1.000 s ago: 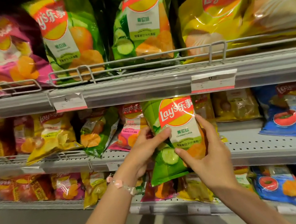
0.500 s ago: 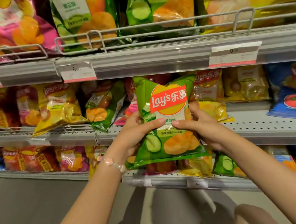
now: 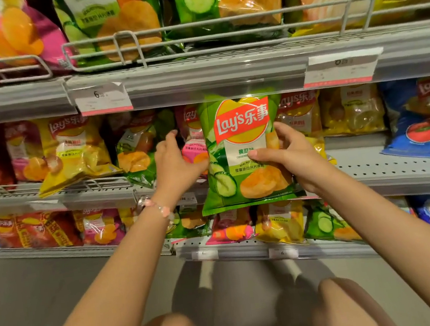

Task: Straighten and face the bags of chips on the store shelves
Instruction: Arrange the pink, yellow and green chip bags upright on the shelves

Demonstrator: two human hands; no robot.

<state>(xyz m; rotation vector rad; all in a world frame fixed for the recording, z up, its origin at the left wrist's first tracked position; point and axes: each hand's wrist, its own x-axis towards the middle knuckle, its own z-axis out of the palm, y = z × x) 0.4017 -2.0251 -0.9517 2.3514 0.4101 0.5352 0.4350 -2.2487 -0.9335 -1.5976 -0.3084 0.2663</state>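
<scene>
Upright and facing out: green bag held at the middle shelf

Now a glossy green cucumber-flavour bag of chips with a red logo banner point(image 3: 243, 150) is held upright at the front of the grey perforated metal middle shelf point(image 3: 400, 165), its printed face turned outward and its top edge just under the clear price rail of the shelf above. The bag's right edge is gripped by the right hand point(image 3: 287, 158) — the thumb is laid across the printed front, and the fingers are curled round behind the side. The left hand point(image 3: 174, 165) is placed at the bag's left edge with its fingers extended and relaxed, and nothing is clasped by it; whether the bag or the pink bag of chips point(image 3: 193, 149) just behind is actually touched cannot be told. A pink beaded bracelet point(image 3: 159, 208) is worn on the left wrist.

A yellow crinkled bag of chips point(image 3: 76, 153) is seen tilted forward over the wire rail to the left, and a blue tomato-print bag of chips point(image 3: 428, 129) is leaned at the far right of the same shelf. A white paper price tag with a pink lower strip point(image 3: 103, 99) is fixed to the rail above — the figures on it are blurred.
</scene>
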